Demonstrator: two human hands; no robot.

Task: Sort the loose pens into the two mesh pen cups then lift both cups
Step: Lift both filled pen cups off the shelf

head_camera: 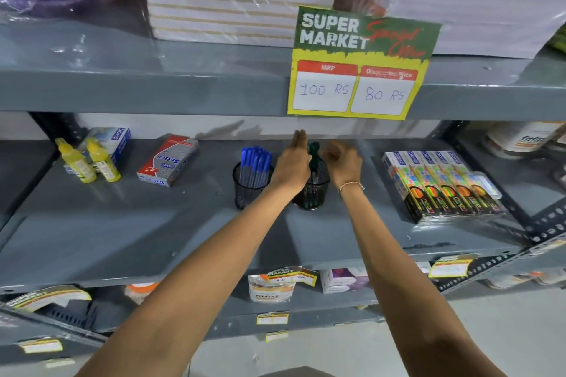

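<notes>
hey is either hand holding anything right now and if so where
Cannot be told for sure. Both hands, left and right, flank the green pens in the right cup. No closed grip shows; the blue pen cup is untouched.

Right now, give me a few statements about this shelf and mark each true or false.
1. The left cup holds blue pens. True.
2. Both hands are at the right cup. True: the left hand and right hand flank its dark green pens.
3. The price sign shows 100 Rs discounted to 50 Rs. False: 80 Rs.
4. The yellow bottles stand right of the cups. False: far left.
5. Both cups are lifted off the shelf. False: both stand on it.
</notes>
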